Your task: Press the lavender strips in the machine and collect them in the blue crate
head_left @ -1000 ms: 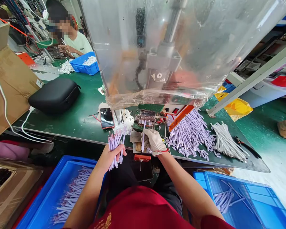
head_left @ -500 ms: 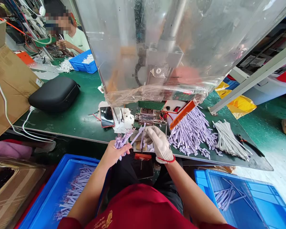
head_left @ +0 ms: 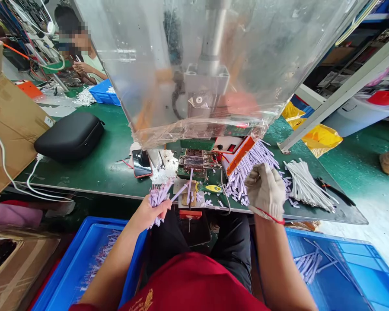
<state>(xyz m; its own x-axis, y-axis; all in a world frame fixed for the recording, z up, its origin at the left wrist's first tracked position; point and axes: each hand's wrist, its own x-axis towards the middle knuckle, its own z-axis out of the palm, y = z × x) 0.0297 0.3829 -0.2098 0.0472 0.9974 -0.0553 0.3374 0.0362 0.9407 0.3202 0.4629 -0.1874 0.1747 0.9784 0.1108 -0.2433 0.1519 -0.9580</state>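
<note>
My left hand [head_left: 152,211] is bare and closed around a bundle of thin lavender strips [head_left: 160,194], with pinkish ends pointing up. One longer strip sticks out of it to the right, towards another lavender strip [head_left: 189,188] standing at a small metal fixture [head_left: 194,162] under the machine. My right hand [head_left: 266,190], in a white knitted glove with a red cuff, is over the near side of a large pile of lavender strips [head_left: 243,177]. Its fingers are bunched together; whatever they may hold is hidden. A yellow-green handled tool [head_left: 213,188] lies between the hands.
A clear plastic guard [head_left: 194,108] hangs over the machine. On the green table are a phone [head_left: 141,163], a black case [head_left: 69,134], white strips [head_left: 309,185] and pliers [head_left: 337,192]. Blue bins [head_left: 94,221] flank my legs. A co-worker [head_left: 87,60] sits far left.
My right hand has moved right, from the fixture to the lavender pile, uncovering the yellow-green handle. My left hand keeps the bundle in about the same place. The camera view has shifted slightly.
</note>
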